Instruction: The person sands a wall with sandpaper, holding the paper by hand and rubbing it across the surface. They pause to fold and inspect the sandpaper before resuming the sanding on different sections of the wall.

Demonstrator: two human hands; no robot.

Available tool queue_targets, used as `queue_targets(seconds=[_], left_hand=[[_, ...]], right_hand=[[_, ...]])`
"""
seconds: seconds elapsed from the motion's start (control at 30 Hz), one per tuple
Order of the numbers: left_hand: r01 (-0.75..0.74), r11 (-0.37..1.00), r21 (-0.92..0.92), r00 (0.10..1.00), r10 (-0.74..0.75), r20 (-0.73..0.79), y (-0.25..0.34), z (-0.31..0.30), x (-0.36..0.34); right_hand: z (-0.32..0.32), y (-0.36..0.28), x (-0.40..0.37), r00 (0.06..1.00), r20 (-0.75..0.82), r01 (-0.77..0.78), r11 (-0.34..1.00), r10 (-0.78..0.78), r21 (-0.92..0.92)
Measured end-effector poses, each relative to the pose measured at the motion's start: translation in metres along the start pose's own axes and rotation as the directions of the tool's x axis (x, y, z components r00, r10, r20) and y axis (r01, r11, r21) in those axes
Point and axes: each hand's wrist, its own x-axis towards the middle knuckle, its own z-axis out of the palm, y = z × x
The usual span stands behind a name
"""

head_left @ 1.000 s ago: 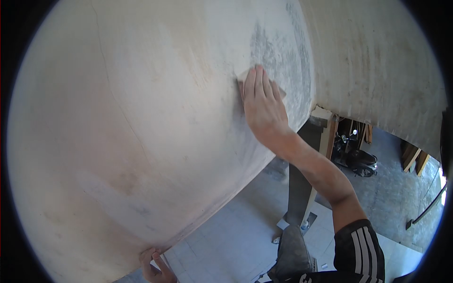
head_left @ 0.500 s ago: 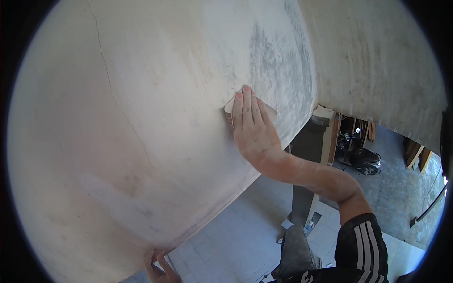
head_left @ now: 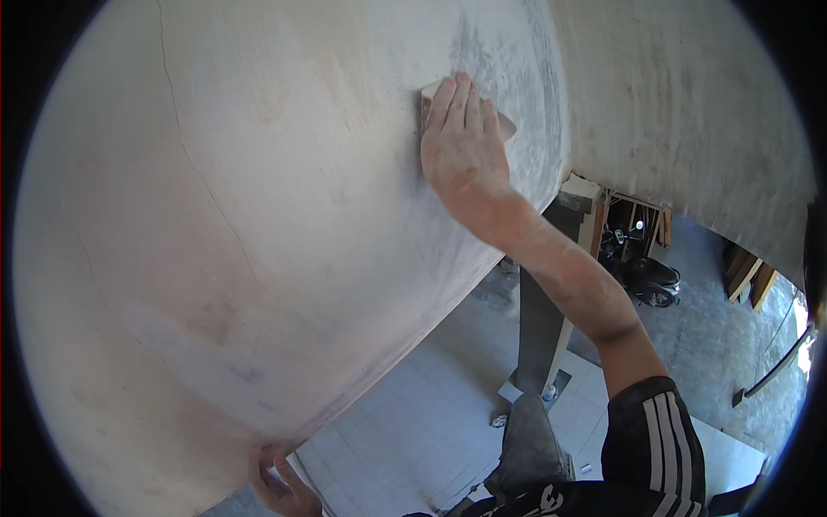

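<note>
From here, the right hand (head_left: 465,164) has its grip holding a sheet (head_left: 426,105) flat to the wall (head_left: 301,172), crosswise beneath its fingers. The left hand (head_left: 280,482) (well apart, by the lower edge) has a grip I can't make out.

And here's the black short sleeve (head_left: 652,435), three pale stripes running down it, with black fabric carrying on across the torso (head_left: 568,500) and a small pale logo there; below, grey trousers (head_left: 530,444), marked with lighter, dusty-looking patches.
</note>
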Motion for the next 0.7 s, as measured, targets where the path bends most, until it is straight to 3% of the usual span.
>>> queue_targets(seconds=[0.1,0.13,0.2,0.23,0.27,0.3,0.37,0.4,0.5,0.6,0.63,0.67,0.7], left_hand=[[-0.054,0.999,0.004,0.999,0.054,0.000,-0.008,-0.001,-0.001],[-0.108,0.994,0.034,0.994,0.108,-0.005,-0.009,0.002,0.002],[-0.194,0.976,0.101,0.981,0.195,0.006,-0.006,0.002,0.005],[-0.121,0.989,0.088,0.992,0.123,-0.021,-0.008,0.003,0.001],[-0.045,0.996,0.080,0.998,0.048,-0.032,-0.011,-0.001,-0.003],[0.028,0.998,0.062,0.998,-0.024,-0.059,-0.013,0.000,-0.006],[0.028,1.000,0.001,0.997,-0.027,-0.065,-0.008,0.005,-0.007],[0.019,0.999,-0.027,0.997,-0.021,-0.069,-0.006,0.006,-0.005],[-0.018,1.000,-0.021,1.000,0.018,-0.011,-0.012,0.001,-0.004],[0.031,0.999,0.016,0.998,-0.030,-0.055,-0.008,0.001,-0.006],[-0.026,1.000,0.000,0.999,0.026,-0.032,-0.006,0.002,-0.006],[-0.091,0.996,-0.017,0.996,0.091,-0.017,-0.005,0.003,-0.003],[-0.158,0.987,-0.034,0.987,0.158,-0.011,-0.004,0.004,0.000]], right_hand=[[0.001,-0.035,-0.030,0.996,-0.084,0.030,0.993,-0.021,0.110],[0.008,-0.033,-0.028,0.988,-0.153,0.027,0.971,0.010,0.238],[0.020,-0.004,-0.012,0.979,-0.196,0.072,0.990,-0.047,0.122],[0.025,0.010,0.002,0.976,-0.200,0.099,0.993,-0.085,0.063],[0.032,0.016,0.013,0.972,-0.229,-0.005,0.979,0.052,0.203],[0.027,0.011,0.009,0.990,-0.141,-0.010,0.994,0.025,0.105],[0.007,-0.009,-0.001,1.000,0.012,-0.002,0.995,0.004,-0.097],[0.005,-0.026,-0.016,0.997,-0.072,-0.012,1.000,0.013,0.020],[-0.002,-0.008,-0.017,0.981,0.002,0.191,0.976,-0.192,-0.101],[0.014,0.010,0.016,1.000,0.010,-0.015,0.996,0.016,-0.091],[0.010,0.010,0.024,0.996,0.017,-0.087,0.992,0.089,-0.095],[0.001,0.003,0.014,0.996,0.080,-0.038,0.990,0.050,-0.135],[-0.002,-0.004,0.002,0.999,0.045,-0.006,0.996,0.010,-0.089]])
